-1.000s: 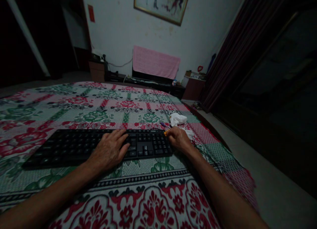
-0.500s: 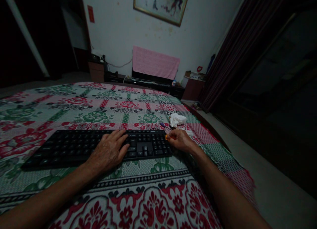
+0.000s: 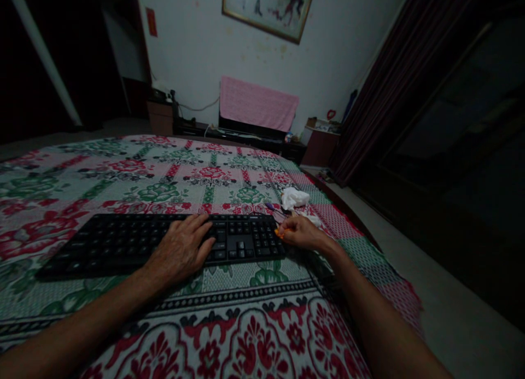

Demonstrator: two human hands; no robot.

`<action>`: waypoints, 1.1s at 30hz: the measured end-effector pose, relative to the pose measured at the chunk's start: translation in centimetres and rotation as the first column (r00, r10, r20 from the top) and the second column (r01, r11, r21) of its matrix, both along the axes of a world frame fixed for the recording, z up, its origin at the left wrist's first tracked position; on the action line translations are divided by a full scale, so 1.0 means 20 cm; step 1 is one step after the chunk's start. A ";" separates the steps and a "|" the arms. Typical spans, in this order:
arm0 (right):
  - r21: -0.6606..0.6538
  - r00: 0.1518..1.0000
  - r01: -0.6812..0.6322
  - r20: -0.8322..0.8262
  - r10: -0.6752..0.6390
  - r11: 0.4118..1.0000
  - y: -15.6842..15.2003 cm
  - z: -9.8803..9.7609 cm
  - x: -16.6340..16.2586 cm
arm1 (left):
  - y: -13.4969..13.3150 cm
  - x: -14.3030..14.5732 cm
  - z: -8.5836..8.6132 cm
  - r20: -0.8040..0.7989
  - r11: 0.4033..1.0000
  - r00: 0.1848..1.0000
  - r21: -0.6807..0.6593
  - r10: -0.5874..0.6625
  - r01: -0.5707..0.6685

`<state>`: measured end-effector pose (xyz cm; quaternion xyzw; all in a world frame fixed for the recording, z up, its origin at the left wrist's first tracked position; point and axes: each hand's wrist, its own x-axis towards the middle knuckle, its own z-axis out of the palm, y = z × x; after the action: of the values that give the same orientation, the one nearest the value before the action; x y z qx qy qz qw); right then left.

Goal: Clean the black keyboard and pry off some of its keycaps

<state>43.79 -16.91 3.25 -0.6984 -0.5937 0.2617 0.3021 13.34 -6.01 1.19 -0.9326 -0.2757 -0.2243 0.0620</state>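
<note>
A black keyboard (image 3: 123, 242) lies across a bed with a floral cover (image 3: 246, 324). My left hand (image 3: 180, 250) rests flat on the keys near the middle, fingers stretched out. My right hand (image 3: 301, 232) sits at the keyboard's right end, its fingers pinched on a small orange object (image 3: 278, 233) that touches the keyboard's edge. What the orange object is I cannot make out.
A crumpled white tissue (image 3: 294, 197) and a small purple item (image 3: 269, 207) lie just beyond the keyboard's right end. The bed's right edge drops to the floor (image 3: 430, 291). A low cabinet with a pink cloth (image 3: 257, 103) stands at the far wall.
My right hand has slid a little nearer along the keyboard's right end with the orange object. My left hand has stayed put.
</note>
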 end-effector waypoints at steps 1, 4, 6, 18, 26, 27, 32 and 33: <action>-0.026 0.999 0.021 -0.026 -0.022 0.999 0.00 0.01 0.01 | 0.00 0.00 0.00 -0.008 1.000 1.000 0.003 0.003 -0.003; 0.007 0.991 0.095 -0.091 -0.094 0.995 0.00 0.02 0.01 | 0.00 0.00 -0.01 -0.017 1.000 1.000 0.008 0.008 -0.008; 0.058 0.994 0.068 -0.085 -0.063 0.996 0.01 0.00 0.00 | 0.01 0.00 -0.01 -0.007 1.000 1.000 0.003 0.005 -0.005; -0.117 0.988 -0.012 -0.151 -0.006 0.993 -0.04 0.11 0.00 | 0.01 0.00 0.00 0.016 1.000 1.000 -0.008 -0.004 0.004; -0.070 0.994 -0.106 -0.040 0.103 0.992 -0.04 0.06 -0.04 | 0.01 0.00 -0.01 0.004 1.000 1.000 0.001 -0.003 0.003; -0.080 0.994 -0.111 -0.001 0.111 0.991 -0.04 0.06 -0.03 | 0.01 0.00 -0.01 0.005 1.000 1.000 -0.001 -0.004 0.004; -0.074 0.996 -0.073 0.051 0.077 0.995 -0.04 0.06 0.00 | 0.01 0.00 -0.01 0.019 1.000 1.000 -0.020 -0.004 0.005; -0.049 0.996 -0.076 0.042 0.078 0.996 -0.04 0.07 -0.01 | 0.01 0.00 -0.01 0.020 1.000 1.000 -0.021 -0.005 0.005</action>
<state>43.64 -17.75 4.59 -0.6876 -0.6202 0.2716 0.2624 13.36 -5.83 1.04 -0.9317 -0.2762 -0.2307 0.0491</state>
